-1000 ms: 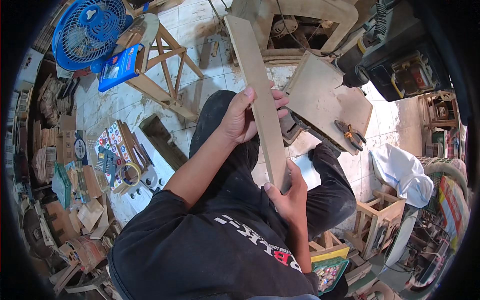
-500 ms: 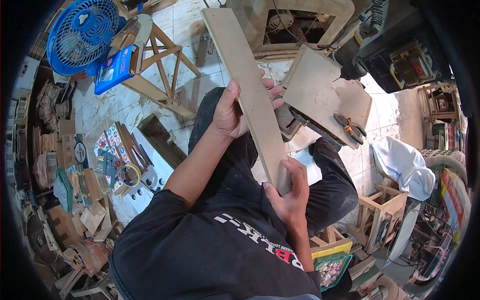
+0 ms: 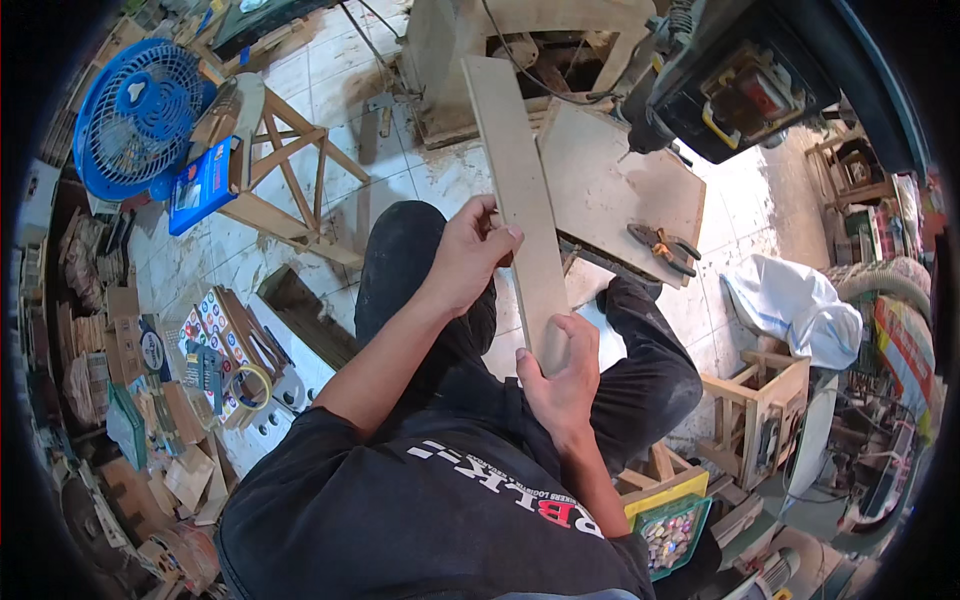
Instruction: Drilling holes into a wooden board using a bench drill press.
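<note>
A long, flat wooden board (image 3: pixel 525 190) points away from me above my lap, its near end between my knees. My right hand (image 3: pixel 562 390) grips that near end, thumb on the left edge and fingers on the right. Along the board's left side, about midway, my left hand (image 3: pixel 465 255) is closed with its thumb and bent fingers at the edge. Some of its fingertips are hidden.
Past the board lies a wooden panel (image 3: pixel 620 190) with pliers (image 3: pixel 665 248) on it. A drill press (image 3: pixel 745 95) stands at upper right. At left are a blue fan (image 3: pixel 140 115) on a wooden stand and a tape roll (image 3: pixel 248 386). A green basket (image 3: pixel 670 535) sits at lower right.
My left hand has drawn back from around the board to its left edge, its fingers no longer showing on the far side. The board is turned more upright in view. My right hand keeps its grip.
</note>
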Tool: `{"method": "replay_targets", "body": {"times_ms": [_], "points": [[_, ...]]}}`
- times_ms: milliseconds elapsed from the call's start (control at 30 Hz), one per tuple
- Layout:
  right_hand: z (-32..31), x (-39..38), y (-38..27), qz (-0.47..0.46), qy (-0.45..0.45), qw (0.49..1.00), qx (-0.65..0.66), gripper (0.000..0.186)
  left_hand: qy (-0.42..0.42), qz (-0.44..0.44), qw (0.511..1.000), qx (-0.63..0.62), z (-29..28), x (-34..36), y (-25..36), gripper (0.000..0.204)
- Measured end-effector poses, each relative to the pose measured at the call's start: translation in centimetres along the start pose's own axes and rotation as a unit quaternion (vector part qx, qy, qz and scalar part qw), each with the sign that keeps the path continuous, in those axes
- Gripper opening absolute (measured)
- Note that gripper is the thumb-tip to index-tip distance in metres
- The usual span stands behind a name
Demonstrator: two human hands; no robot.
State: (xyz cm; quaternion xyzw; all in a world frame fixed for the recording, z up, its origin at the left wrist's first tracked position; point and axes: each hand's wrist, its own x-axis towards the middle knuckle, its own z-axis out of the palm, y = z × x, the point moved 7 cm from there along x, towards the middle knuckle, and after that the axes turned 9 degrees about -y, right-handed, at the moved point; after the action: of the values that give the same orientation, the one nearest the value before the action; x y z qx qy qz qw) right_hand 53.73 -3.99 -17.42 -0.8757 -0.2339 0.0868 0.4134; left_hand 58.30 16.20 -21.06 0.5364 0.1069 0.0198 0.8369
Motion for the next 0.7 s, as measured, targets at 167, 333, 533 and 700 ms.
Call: {"method": "replay_targets", "body": {"times_ms": [167, 333, 533, 700], "points": [[0.8, -0.1, -0.5, -0.063, -0.055, 0.991, 0.103, 0.061, 0.030, 0.037, 0.999, 0.025, -2.2, -0.2, 0.8, 0.028], [1.7, 0.1, 0.6, 0.013, -0.141, 0.976, 0.164, 0.050, 0.050, 0.060, 0.997, -0.020, -6.4, -1.0, 3.5, 0.039], [3.3, 1.3, -0.4, -0.035, -0.259, 0.954, 0.148, 0.035, 0.143, 0.054, 0.978, 0.139, -12.2, -7.3, 7.0, 0.038], [6.5, 3.7, -2.6, -0.076, -0.373, 0.919, 0.104, 0.038, 0.122, -0.037, 0.917, 0.378, -12.7, -13.4, 6.0, 0.065]]}}
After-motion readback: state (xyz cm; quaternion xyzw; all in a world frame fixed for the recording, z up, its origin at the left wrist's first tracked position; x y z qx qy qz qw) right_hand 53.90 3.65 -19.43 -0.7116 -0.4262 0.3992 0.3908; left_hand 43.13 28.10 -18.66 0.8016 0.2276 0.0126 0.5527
